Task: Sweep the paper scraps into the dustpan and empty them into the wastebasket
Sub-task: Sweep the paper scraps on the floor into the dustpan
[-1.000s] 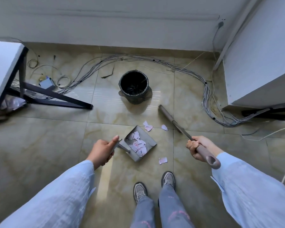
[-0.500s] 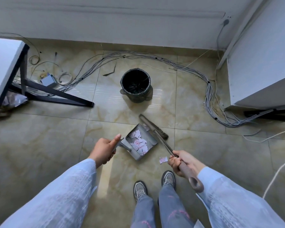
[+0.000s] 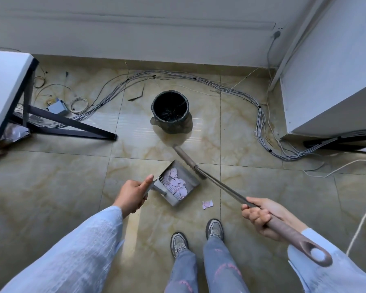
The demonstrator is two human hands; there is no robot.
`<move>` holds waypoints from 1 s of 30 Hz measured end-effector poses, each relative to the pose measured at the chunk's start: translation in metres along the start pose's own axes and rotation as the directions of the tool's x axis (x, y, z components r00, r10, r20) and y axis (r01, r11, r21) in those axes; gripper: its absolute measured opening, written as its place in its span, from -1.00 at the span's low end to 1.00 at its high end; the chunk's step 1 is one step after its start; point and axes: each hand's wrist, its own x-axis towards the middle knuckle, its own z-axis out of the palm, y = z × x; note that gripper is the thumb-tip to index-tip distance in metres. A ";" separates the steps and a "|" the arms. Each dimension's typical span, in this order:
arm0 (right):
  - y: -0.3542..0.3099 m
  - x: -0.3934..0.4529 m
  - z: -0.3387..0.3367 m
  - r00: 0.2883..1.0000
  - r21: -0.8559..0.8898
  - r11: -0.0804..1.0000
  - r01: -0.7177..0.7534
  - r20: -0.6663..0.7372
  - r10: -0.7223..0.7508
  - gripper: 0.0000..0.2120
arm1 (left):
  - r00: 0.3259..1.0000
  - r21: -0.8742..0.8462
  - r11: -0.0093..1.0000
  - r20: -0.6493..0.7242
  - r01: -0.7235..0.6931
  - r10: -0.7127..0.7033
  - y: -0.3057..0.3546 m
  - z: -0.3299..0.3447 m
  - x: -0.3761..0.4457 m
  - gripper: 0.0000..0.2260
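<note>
1. On the beige marbled floor tiles (image 3: 51,187) just ahead of my two grey sneakers (image 3: 215,228) sits the grey metal dustpan (image 3: 191,178), its open mouth facing roughly two o'clock.
2. My left hand (image 3: 133,193) is curled round the dustpan's short handle, thumb stretched along the top, at about nine o'clock of the pan.
3. Inside the pan lies a heap of pale pink torn paper scraps (image 3: 175,182), resting against the comb teeth at the back wall.
4. One more pink scrap of paper (image 3: 207,204) lies loose on the tile at about four o'clock of the pan, near it but not touching, and ahead of my right shoe.
5. My right hand (image 3: 258,214) grasps the long brown broom handle (image 3: 287,231), fingers wrapped fully around it; the looped end of the handle sticks out past my pale blue sleeve (image 3: 325,271).
6. The grey broom head (image 3: 185,157) lies along the pan's mouth edge at one o'clock of the pan; I cannot tell whether it touches.
7. The round black-lined wastebasket (image 3: 170,111) stands upright at twelve o'clock of the pan, well apart.
8. A bundle of grey cables (image 3: 260,123) loops across the floor behind the basket, and a white table with black legs (image 3: 6,81) stands at ten o'clock.
</note>
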 end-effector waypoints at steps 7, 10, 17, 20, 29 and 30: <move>-0.001 -0.015 -0.039 0.977 0.095 0.986 0.135 0.150 -0.148 -0.43 | 1.000 0.028 1.000 -0.023 0.000 0.001 -0.023 -0.009 -0.035 -0.42; -0.005 -0.020 -0.068 0.961 0.115 0.978 0.173 0.197 -0.194 -0.25 | 0.998 0.038 0.999 -0.059 0.011 -0.009 -0.036 -0.007 -0.058 -0.43; 0.002 -0.041 -0.130 0.974 0.066 0.985 0.157 0.152 -0.166 -0.61 | 0.996 0.060 0.998 -0.088 0.020 -0.015 -0.071 0.025 -0.118 -0.44; 0.009 -0.042 -0.154 0.984 0.081 0.980 0.179 0.006 -0.180 -0.81 | 0.997 0.086 0.996 -0.076 0.019 -0.013 -0.079 0.044 -0.138 -0.44; 0.038 -0.019 -0.188 0.994 0.083 0.992 0.097 -0.054 -0.092 -0.65 | 0.998 0.155 0.986 -0.009 0.066 -0.066 -0.105 0.097 -0.172 -0.42; 0.043 -0.014 -0.190 0.995 0.068 0.994 0.086 -0.061 -0.082 -0.65 | 0.997 0.153 0.986 -0.004 0.070 -0.071 -0.106 0.102 -0.174 -0.42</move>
